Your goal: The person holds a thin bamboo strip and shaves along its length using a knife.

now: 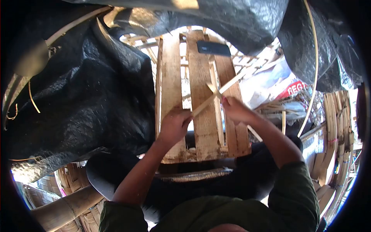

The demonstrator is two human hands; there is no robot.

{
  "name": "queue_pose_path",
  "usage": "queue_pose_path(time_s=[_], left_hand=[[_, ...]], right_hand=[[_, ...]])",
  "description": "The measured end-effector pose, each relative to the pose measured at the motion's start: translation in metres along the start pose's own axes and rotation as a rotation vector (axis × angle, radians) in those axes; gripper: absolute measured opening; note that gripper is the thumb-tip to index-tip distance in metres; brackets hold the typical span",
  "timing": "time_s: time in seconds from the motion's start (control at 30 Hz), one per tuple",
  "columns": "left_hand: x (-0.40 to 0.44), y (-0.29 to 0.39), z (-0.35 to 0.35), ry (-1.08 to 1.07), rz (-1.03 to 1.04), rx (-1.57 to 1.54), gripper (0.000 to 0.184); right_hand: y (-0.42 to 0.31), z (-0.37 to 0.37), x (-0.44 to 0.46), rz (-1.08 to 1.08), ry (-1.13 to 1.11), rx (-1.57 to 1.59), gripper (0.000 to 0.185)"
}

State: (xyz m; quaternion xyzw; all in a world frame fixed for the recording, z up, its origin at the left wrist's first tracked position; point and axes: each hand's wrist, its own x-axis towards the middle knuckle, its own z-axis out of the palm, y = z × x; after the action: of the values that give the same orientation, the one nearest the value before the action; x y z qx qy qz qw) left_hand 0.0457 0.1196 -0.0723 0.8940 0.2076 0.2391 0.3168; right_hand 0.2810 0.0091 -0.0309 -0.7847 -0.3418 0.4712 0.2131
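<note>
My left hand [176,124] is closed around the lower end of a pale bamboo strip [203,106] that slants up to the right. My right hand [236,110] is closed by the point where the strips cross, thumb and fingers pinched on the bamboo there. A short pointed piece sticks up to the left from this crossing, and a further length shows below my right wrist. The strips are above a slatted wooden bench [203,133] in front of my knees. My fingers hide exactly how the pieces join.
A dark phone [213,48] lies at the bench's far end. Black plastic sheeting [81,112] hangs at left and overhead. A white and red printed sack [284,83] is at right, beside stacked bamboo strips [336,127]. A thick bamboo pole [69,207] lies lower left.
</note>
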Motion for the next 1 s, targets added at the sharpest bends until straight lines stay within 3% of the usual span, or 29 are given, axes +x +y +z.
queue_pose_path(time_s=[0.1, 0.13, 0.17, 0.23, 0.27, 0.37, 0.53, 0.63, 0.83, 0.9, 1.0], left_hand=[[0.0, -0.004, 0.005, 0.062, 0.001, -0.061, 0.005], [0.002, -0.006, 0.001, 0.023, -0.004, -0.015, 0.008], [-0.001, -0.007, 0.001, -0.035, -0.026, 0.019, 0.011], [0.001, -0.003, -0.002, -0.031, 0.007, 0.032, 0.01], [0.003, -0.003, -0.004, -0.028, 0.029, 0.023, 0.011], [-0.001, -0.002, -0.001, -0.039, 0.027, 0.014, 0.012], [-0.001, 0.0, -0.003, -0.057, 0.015, 0.043, 0.015], [-0.003, -0.004, -0.003, -0.009, 0.127, 0.111, 0.016], [0.001, 0.015, -0.046, -0.123, 0.168, 0.239, 0.045], [0.014, 0.019, -0.1, -0.204, 0.176, 0.074, 0.054], [0.021, 0.021, -0.141, -0.072, -0.2, -1.284, 0.045]], right_hand=[[-0.006, 0.006, -0.006, -0.059, 0.12, -0.121, 0.04], [0.046, 0.018, 0.029, -0.415, 0.317, -0.298, 0.037], [0.055, 0.021, 0.035, -0.498, 0.384, -0.325, 0.033], [-0.017, 0.006, -0.012, -0.072, 0.168, -0.187, 0.031], [-0.029, 0.003, -0.018, 0.012, 0.13, -0.155, 0.031], [0.015, 0.006, 0.014, -0.394, 0.32, -0.48, 0.033], [-0.003, 0.003, -0.002, -0.242, 0.242, -0.342, 0.028], [-0.016, 0.002, -0.013, -0.182, 0.227, -0.302, 0.028], [-0.009, 0.01, -0.013, -0.134, 0.245, -0.34, 0.027], [-0.008, 0.011, -0.012, -0.114, 0.261, -0.343, 0.029], [-0.005, 0.017, -0.012, -0.118, 0.29, -0.326, 0.031]])
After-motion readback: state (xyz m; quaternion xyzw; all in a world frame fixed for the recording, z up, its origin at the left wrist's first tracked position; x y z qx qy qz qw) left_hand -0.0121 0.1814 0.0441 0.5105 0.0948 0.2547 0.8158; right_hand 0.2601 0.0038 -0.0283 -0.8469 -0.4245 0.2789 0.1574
